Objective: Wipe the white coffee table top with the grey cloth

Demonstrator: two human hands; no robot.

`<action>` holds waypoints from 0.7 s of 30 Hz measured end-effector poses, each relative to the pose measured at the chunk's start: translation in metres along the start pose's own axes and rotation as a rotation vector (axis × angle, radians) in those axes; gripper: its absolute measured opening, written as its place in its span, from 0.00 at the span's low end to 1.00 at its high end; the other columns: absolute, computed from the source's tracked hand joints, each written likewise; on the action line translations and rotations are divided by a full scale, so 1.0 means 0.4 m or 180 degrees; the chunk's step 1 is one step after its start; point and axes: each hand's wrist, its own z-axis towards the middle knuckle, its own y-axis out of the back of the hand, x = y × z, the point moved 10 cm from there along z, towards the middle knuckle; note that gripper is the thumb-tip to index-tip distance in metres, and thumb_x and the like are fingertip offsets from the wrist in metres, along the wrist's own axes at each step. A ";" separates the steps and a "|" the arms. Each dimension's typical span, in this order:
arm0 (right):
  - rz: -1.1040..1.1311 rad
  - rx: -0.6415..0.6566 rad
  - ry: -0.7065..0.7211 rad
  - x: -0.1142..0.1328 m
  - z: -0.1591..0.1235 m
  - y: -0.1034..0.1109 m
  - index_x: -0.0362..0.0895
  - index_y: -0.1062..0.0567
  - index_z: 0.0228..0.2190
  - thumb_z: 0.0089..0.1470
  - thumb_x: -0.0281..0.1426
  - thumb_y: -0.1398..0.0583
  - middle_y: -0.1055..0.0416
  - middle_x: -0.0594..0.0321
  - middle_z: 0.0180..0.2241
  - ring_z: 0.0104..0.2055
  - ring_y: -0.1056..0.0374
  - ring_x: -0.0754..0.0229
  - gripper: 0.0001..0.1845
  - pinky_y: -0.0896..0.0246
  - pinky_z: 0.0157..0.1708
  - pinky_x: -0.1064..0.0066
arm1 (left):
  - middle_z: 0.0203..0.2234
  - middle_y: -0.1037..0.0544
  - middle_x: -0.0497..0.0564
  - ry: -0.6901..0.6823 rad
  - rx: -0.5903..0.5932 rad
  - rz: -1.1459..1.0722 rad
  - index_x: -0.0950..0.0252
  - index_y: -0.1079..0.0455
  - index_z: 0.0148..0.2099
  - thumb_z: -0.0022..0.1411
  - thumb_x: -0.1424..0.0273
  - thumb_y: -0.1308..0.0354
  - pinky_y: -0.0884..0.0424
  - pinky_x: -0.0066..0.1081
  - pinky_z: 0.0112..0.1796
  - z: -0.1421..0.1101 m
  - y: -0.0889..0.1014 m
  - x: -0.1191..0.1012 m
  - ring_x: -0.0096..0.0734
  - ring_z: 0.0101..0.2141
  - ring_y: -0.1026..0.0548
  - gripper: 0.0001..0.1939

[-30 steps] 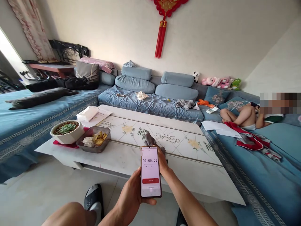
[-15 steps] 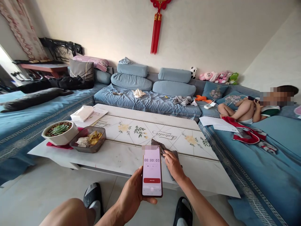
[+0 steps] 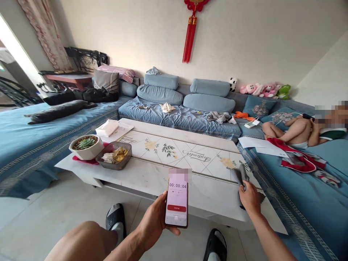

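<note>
The left hand (image 3: 152,221) holds a smartphone (image 3: 176,203) upright at the near edge of the view, its fingers (image 3: 160,203) curled around the phone's back and side, with the thumb side toward the camera; the screen shows a timer reading 00:00:04 above a red button. The right hand (image 3: 250,197) sits well to the right on the marble-patterned worktop (image 3: 206,195), near its right edge, its fingers (image 3: 244,194) closed narrowly on a bunched dark grey cloth (image 3: 243,174) that stands up past them and touches the surface. At the worktop's left end, a white bowl of succulent (image 3: 86,146) rests on a red mat just beside a grey tray of food scraps (image 3: 114,156); a tissue pack (image 3: 107,127) lies on papers (image 3: 122,131) at the far left corner. Beyond it runs a blue sofa (image 3: 176,117) strewn with clothes and cushions — stuffed toys (image 3: 269,90) line its far right back, and another person (image 3: 299,132) lies at right, holding a phone. Black slippers (image 3: 115,217) show on the tiled floor.
</note>
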 end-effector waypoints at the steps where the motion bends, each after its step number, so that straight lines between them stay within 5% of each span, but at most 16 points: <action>1: -0.0038 -0.0019 -0.0144 -0.005 0.008 0.001 0.38 0.21 0.52 0.59 0.40 0.49 0.22 0.38 0.52 0.59 0.28 0.37 0.30 0.35 0.58 0.50 | 0.46 0.19 0.58 -0.0004 -0.0016 0.0004 0.62 0.27 0.67 0.74 0.49 0.43 0.19 0.36 0.28 -0.008 0.010 0.002 0.46 0.41 0.20 0.30; 5: 0.0189 0.0045 -0.0477 0.039 0.027 -0.004 0.38 0.20 0.52 0.55 0.36 0.46 0.21 0.41 0.50 0.57 0.27 0.38 0.28 0.35 0.57 0.50 | 0.47 0.19 0.58 0.0014 -0.0086 0.0007 0.62 0.28 0.68 0.73 0.50 0.42 0.19 0.34 0.28 -0.041 0.044 0.020 0.46 0.41 0.19 0.30; 9: 0.0481 0.0057 -0.0260 0.156 0.024 -0.024 0.40 0.19 0.47 0.53 0.32 0.46 0.20 0.41 0.50 0.55 0.26 0.40 0.24 0.33 0.57 0.49 | 0.46 0.18 0.60 0.0168 -0.0072 0.0009 0.63 0.29 0.69 0.73 0.49 0.43 0.19 0.35 0.28 -0.068 0.065 0.056 0.47 0.41 0.19 0.32; 21: 0.1186 0.0783 0.1336 0.760 -0.203 -0.238 0.44 0.22 0.58 0.65 0.27 0.45 0.25 0.50 0.63 0.64 0.28 0.51 0.23 0.30 0.64 0.55 | 0.46 0.17 0.59 0.0262 -0.0290 0.0140 0.64 0.32 0.71 0.73 0.51 0.41 0.21 0.33 0.26 -0.084 0.112 0.088 0.44 0.39 0.19 0.33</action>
